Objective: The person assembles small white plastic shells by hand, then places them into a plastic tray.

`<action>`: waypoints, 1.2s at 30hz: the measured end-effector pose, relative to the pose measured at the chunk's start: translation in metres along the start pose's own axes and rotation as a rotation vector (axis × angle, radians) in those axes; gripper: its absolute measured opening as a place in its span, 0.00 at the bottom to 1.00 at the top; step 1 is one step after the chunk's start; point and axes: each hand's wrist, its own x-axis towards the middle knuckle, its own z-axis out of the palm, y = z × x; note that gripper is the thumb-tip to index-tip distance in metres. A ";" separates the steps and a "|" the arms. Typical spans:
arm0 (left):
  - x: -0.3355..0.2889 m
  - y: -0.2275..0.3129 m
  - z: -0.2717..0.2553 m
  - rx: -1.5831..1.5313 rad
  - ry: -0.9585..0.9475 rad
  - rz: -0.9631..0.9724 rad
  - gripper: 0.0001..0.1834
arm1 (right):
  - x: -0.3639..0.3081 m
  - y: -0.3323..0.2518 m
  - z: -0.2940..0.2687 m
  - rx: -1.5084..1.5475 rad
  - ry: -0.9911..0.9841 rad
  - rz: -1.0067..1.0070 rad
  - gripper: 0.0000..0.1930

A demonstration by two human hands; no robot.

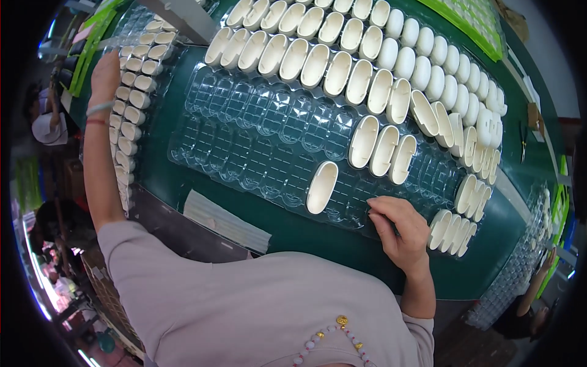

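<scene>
Off to the far left, my left hand (105,78) reaches to the outer edge of a tray of small cream plastic shells (131,114). Its fingers are hidden from view, so what they hold, if anything, does not show. My right hand (402,233) hovers by the near edge of a clear blister tray (244,131), thumb and fingers bent and slightly apart, with nothing visible in them. One oval cream shell (321,188) sits in the tray's near row, left of that hand. Three more shells (384,150) stand in the row behind.
Behind the clear tray are long rows of open cream shells (306,62) and closed white pieces (422,72). Shells in stacked trays (452,233) lie right of my hand. A corrugated strip (226,221) rests at the green table's front edge. A metal post (186,18) rises at the back left.
</scene>
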 end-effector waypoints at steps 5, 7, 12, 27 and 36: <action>-0.070 0.198 -0.186 -0.902 -0.251 0.032 0.12 | -0.008 0.002 0.003 -0.008 -0.010 0.021 0.13; -0.097 0.244 -0.205 -0.980 -0.102 0.389 0.13 | -0.012 0.000 0.001 -0.009 -0.010 0.005 0.13; -0.104 0.303 -0.198 -0.930 -0.177 0.636 0.13 | -0.010 -0.003 0.005 -0.035 0.010 -0.044 0.13; -0.072 0.370 -0.222 -1.826 -0.472 0.821 0.11 | -0.016 -0.003 -0.007 0.283 0.162 0.268 0.38; -0.079 0.371 -0.216 -2.133 -0.629 0.756 0.14 | -0.022 0.004 -0.002 0.130 0.341 0.241 0.30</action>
